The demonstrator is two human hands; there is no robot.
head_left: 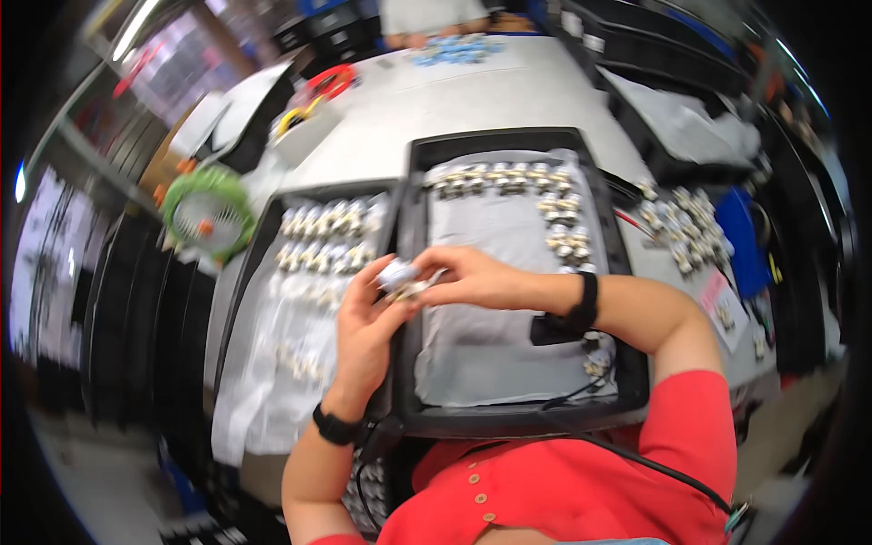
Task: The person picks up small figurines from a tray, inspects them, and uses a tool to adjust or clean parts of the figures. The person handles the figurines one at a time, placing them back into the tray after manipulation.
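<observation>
A small part with a rounded white top and brass-coloured metal below [397, 275] is held between both hands. My left hand [361, 318] grips it from the left with thumb and fingers. From the right, the fingertips of my right hand [472, 277] pinch its other side. Beneath my hands lie two black trays. The right tray [495, 139] is lined with a white sheet, and similar small parts [504, 177] stand in rows along its far and right sides. In the left tray [243, 300], more such parts [329, 220] stand in several rows on a white liner.
Loose parts are heaped [686, 227] right of the trays, beside a blue bin [740, 241]. A green fan [209, 218] stands at the left. Tape rolls [331, 82] lie farther back. Across the table a person sits near blue pieces [457, 49]. A black cable [649, 463] crosses my lap.
</observation>
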